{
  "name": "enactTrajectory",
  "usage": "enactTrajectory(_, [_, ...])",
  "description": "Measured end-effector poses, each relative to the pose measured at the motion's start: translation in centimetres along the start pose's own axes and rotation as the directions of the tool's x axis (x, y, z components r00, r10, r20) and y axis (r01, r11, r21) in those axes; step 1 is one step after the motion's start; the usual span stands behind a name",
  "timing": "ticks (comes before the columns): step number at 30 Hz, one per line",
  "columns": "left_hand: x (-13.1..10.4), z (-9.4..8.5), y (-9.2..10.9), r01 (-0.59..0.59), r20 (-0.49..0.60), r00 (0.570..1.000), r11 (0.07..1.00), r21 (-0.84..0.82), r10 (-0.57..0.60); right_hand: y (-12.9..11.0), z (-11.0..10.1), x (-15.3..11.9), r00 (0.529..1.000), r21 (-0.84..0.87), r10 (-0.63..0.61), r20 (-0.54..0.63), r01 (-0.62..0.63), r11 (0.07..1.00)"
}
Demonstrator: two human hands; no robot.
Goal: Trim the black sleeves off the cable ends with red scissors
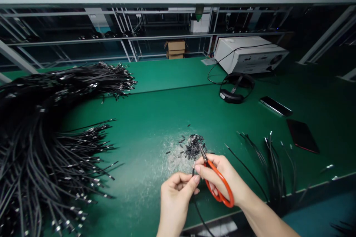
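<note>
Pinches a black cable (198,213) in the left grip (175,197), closed just under its pale tip, and runs it down past the counter's (155,111) near edge. Wraps the right grip (233,179) around scissors (219,175) by their orange handles, pointing the blades away, and holds thumb and finger right beside the cable's tip; cannot tell whether touching. Has loose cables (274,155) spread to the right near the edge, and a big bundle (41,129) sprawling from near to far on the left, many ends fanned toward the middle. Shows a heap of black bits (194,148) at the blade tips, strewn among pale scraps (172,161). Beyond, at right, shows a red-edged dark slab (302,136), then a phone (275,106), then a black headset (230,97). Farther back, has a white box (247,53) with a dark cord. Behind the counter, shows a carton (176,48) and metal racks (167,37).
</note>
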State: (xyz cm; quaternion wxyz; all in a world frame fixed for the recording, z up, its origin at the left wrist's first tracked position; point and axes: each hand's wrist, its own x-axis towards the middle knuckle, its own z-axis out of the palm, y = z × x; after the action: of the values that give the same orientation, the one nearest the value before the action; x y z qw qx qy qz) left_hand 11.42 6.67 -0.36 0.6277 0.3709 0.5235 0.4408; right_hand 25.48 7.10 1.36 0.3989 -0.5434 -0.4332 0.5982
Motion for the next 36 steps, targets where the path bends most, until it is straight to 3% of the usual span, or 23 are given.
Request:
enactTrajectory(5, [-0.1, -0.1, 0.1, 0.078, 0.082, 0.994, 0.997, 0.011, -0.079, -0.1, -0.8, 0.2, 1.0, -0.059, -0.02, 0.002, 0.02, 0.998])
enactTrajectory(8, [-0.1, -0.1, 0.2, 0.122, 0.116, 0.986, 0.992, 0.001, -0.122, -0.3, -0.8, 0.1, 1.0, 0.006, -0.01, -0.012, 0.01, 1.0])
enactTrajectory(12, [-0.2, -0.2, 0.3, 0.1, 0.15, 0.984, 0.995, 0.003, -0.1, -0.4, -0.8, 0.1, 0.997, 0.034, -0.006, 0.081, 0.003, 0.999])
enactTrajectory(18, [-0.1, -0.2, 0.4, 0.092, 0.103, 0.99, 0.996, 0.008, -0.093, -0.8, -1.1, -0.1, 0.996, -0.109, -0.006, 0.093, 0.016, 0.994])
enactTrajectory(23, [0.1, 0.0, 0.0, 0.082, 0.067, 0.994, 0.997, 0.01, -0.082, -1.7, -1.3, -0.6, 0.986, -0.227, -0.117, 0.117, 0.141, 0.963])
enactTrajectory(29, [0.2, -0.1, -0.3, 0.039, 0.031, 0.999, 0.999, 0.037, -0.04, -1.7, -1.4, -0.7, 0.976, -0.331, -0.166, 0.14, 0.204, 0.921])
enactTrajectory(33, [0.0, -0.2, -0.5, 0.015, 0.001, 1.0, 0.999, 0.045, -0.015, -1.2, -1.1, -0.5, 0.958, -0.458, -0.272, 0.085, 0.28, 0.844])
enactTrajectory(36, [0.0, -0.1, -0.5, -0.008, -0.01, 1.0, 0.998, 0.055, 0.008, -0.5, -0.6, -0.5, 0.931, -0.641, -0.365, 0.029, 0.297, 0.707])
